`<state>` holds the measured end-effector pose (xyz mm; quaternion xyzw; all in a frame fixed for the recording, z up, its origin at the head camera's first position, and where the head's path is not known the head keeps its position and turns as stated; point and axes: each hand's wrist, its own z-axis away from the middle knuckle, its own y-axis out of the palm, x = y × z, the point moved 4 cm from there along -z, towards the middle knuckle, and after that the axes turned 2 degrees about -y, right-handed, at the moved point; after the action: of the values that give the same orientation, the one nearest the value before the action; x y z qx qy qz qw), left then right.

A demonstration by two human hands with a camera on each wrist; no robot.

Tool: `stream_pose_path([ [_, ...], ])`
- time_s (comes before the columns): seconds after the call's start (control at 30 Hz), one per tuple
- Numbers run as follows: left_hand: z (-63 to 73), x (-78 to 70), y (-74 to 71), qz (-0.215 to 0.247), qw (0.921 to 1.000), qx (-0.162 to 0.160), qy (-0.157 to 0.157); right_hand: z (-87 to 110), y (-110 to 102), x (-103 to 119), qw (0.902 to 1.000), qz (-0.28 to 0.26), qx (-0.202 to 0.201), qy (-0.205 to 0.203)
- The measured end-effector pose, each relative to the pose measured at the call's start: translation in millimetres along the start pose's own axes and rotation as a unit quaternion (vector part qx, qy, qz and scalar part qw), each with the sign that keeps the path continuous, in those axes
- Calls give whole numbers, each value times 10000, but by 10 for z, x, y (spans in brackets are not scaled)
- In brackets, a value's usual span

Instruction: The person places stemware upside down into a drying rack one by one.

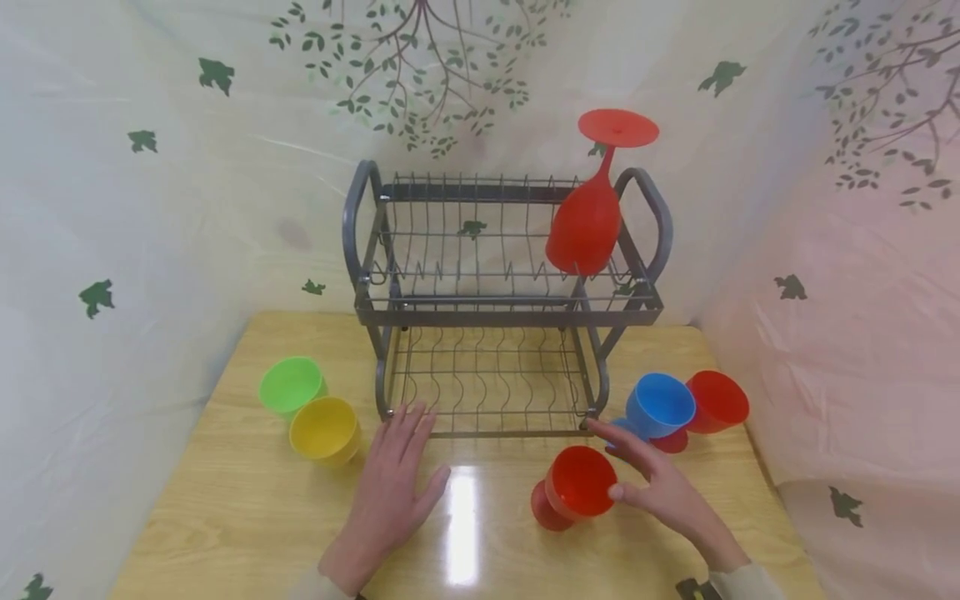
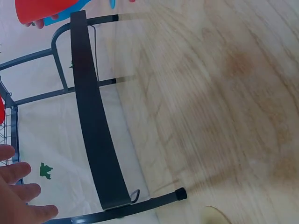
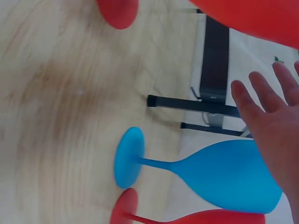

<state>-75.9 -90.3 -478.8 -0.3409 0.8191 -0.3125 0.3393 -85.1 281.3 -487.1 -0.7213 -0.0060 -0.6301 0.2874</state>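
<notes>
Kitchen-like set-up within a screen of printed sheeting (image 1: 180, 217)
Creased and pale, the sheeting bears branches (image 1: 422, 7) and leaves (image 1: 217, 73) and lines the back and both sides of a wood-grain tabletop (image 1: 225, 508), whose two-tier dish rack (image 1: 510, 318) and coloured goblets (image 1: 325, 429) give the kitchen look; whether home, lab or studio lies beyond cannot be told.

The head view looks forward and down from above, the whole rack (image 1: 480, 318) at upper centre. The left wrist view sits low and near, turned sideways, tabletop (image 2: 224, 116) at right; the right wrist view, also low, is rolled oppositely, tabletop at left. All three share the rack; head and right wrist share the blue goblet (image 3: 224, 177).
</notes>
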Motion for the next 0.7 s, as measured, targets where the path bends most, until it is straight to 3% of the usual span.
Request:
stream_pose_path([
  [0.17, 38, 35, 22, 53, 10000, -15, -57, 19, 8, -88, 9990, -351, 207, -156],
  [0.43, 99, 93, 27, 41, 9998, 45, -164, 63, 124, -212, 9945, -741, 692, 271],
  [0.7, 121, 112, 6, 32, 9996, 101, -245, 116, 211, -243, 9932, -608, 729, 674],
])
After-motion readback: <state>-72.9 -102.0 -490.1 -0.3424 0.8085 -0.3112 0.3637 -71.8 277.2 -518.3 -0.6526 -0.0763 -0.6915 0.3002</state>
